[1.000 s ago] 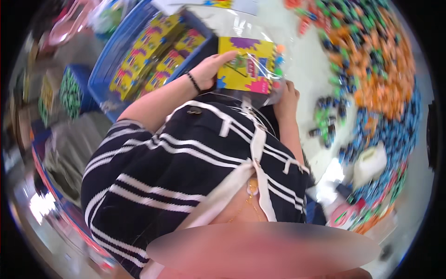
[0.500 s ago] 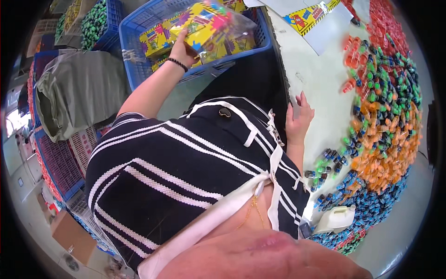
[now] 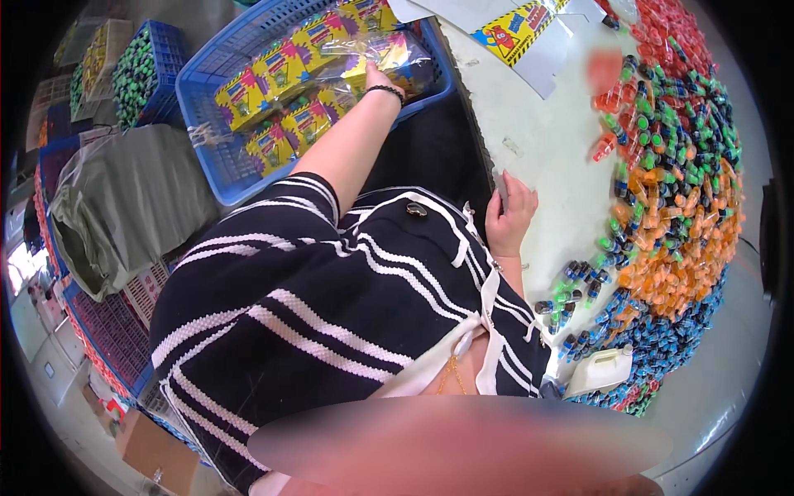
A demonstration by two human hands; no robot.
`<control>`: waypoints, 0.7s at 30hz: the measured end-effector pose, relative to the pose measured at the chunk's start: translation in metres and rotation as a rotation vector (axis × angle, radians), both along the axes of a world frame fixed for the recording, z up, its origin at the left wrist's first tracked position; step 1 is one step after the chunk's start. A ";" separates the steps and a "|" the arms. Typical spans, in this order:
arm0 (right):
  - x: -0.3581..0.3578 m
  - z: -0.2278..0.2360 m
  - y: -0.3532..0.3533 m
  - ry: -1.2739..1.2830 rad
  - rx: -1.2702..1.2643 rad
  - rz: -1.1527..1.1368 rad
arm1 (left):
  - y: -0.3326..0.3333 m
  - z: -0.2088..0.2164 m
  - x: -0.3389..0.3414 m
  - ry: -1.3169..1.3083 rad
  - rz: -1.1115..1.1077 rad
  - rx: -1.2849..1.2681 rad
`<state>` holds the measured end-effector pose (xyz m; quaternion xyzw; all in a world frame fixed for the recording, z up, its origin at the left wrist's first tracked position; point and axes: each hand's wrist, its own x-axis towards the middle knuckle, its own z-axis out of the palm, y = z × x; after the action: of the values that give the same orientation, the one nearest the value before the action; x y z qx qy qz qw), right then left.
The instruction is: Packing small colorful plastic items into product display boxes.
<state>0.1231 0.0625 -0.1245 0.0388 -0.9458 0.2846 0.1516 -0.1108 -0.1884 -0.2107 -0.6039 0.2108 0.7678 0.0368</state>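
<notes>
Inside a blue plastic basket [image 3: 192,157] at the upper left, my left hand [image 3: 385,80] is closed on a yellow printed box [image 3: 357,76] in clear plastic wrap. Its thumb shows on the box, while the other fingers are mostly hidden. Several similar yellow boxes [image 3: 277,66] lie in rows beside and below it. At the near edge of the white table [image 3: 538,145], my right hand [image 3: 513,213] rests with its fingers extended and nothing visibly held.
Small capped bottles in red, green, orange and blue [image 3: 678,240] are heaped along the table's right side. A white jug [image 3: 600,370] stands at their near end. Flat printed cards [image 3: 517,33] lie at the back. A grey-green cloth [image 3: 124,207] and crates [image 3: 147,74] are at left.
My left hand has moved right and lowered the wrapped yellow box onto the right side of the basket. More boxes now show. My right hand stays at the table edge.
</notes>
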 end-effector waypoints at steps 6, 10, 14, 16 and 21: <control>-0.002 0.014 -0.009 0.022 0.004 0.055 | -0.005 -0.084 -0.029 -0.141 -0.257 0.114; 0.002 0.015 -0.008 0.007 -0.007 0.026 | 0.018 -0.042 -0.010 -0.016 -0.298 -0.036; 0.005 0.016 -0.009 0.029 -0.025 0.013 | 0.020 0.057 0.042 0.333 -0.392 -0.306; 0.004 0.013 -0.007 0.033 -0.039 0.007 | 0.019 0.096 0.057 0.789 -0.531 -0.610; 0.007 0.013 0.005 0.041 -0.031 0.020 | 0.070 0.140 -0.018 1.162 -0.953 -1.058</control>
<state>0.1298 0.0673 -0.1114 0.0516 -0.9375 0.2999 0.1689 -0.1286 -0.1180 -0.0708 0.0896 0.7467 0.6577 -0.0438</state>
